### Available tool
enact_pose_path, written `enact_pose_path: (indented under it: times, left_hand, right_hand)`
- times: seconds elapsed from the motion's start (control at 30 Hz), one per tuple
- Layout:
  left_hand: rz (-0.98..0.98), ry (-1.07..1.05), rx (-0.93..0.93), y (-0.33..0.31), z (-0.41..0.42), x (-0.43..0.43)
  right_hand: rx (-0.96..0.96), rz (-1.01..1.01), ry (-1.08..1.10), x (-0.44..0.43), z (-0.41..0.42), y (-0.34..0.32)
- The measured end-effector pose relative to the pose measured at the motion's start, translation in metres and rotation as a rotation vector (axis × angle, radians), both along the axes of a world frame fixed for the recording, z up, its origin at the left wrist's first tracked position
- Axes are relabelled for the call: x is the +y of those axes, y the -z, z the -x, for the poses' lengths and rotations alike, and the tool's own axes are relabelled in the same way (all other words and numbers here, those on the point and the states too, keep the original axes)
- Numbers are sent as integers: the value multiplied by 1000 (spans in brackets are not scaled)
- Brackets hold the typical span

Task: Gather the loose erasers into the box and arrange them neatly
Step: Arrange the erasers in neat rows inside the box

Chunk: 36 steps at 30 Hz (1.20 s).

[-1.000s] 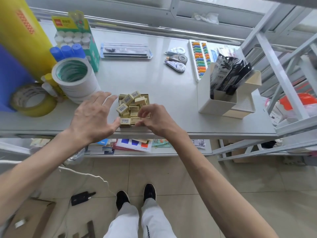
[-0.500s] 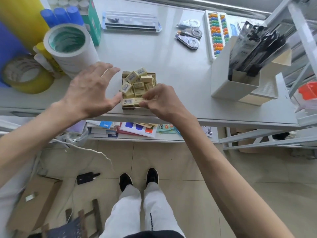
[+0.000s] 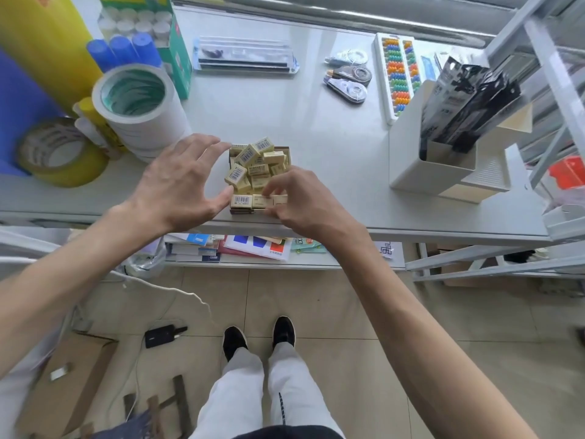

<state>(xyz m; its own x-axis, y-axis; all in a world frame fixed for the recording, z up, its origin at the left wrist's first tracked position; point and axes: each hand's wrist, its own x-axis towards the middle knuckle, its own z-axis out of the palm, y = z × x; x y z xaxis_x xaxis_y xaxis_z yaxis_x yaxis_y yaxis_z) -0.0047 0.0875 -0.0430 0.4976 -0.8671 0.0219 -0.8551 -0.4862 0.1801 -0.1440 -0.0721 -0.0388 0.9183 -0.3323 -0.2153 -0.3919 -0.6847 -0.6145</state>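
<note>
Cream erasers [image 3: 253, 167] are lying heaped in the small box [image 3: 286, 151] near the table's [image 3: 316, 128] front edge. Left hand [image 3: 177, 185] is spreading wide, thumb touching the box's side; right hand [image 3: 304, 201] is pinching a front-row eraser [image 3: 262, 201].

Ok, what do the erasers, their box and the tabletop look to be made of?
Erasers: matte cream wrappers with printed barcodes, probably paper sleeves; the rubber itself isn't visible.
Box: brown, dull edge, likely cardboard.
Tabletop: pale grey, smooth, soft window glare, so painted metal or laminate; can't tell which.
</note>
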Motion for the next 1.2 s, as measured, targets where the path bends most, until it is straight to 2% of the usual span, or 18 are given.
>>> enact_pose_path:
  times: [0.2,0.4,0.5,0.7,0.8,0.9,1.2]
  left_hand:
    - [-6,-28,4,-2,-5,2]
    - [-8,-26,0,1,-5,3]
    - [-8,-24,-3,2,-4,3]
    - [-8,-8,-5,3,-5,3]
    - [-14,-19,0,1,-5,4]
    - [-9,-25,3,0,-5,4]
    - [-4,-13,11,3,-3,5]
  right_hand:
    - [-71,14,55,3,-2,-4]
    - [7,-9,69,2,-3,2]
    - [-21,7,48,3,-5,4]
    - [-137,-155,84,2,-4,-1]
    - [-285,-298,245,-5,-3,-3]
    - [-336,-323,328,-16,-4,0]
    - [-164,-342,112,-5,-12,5]
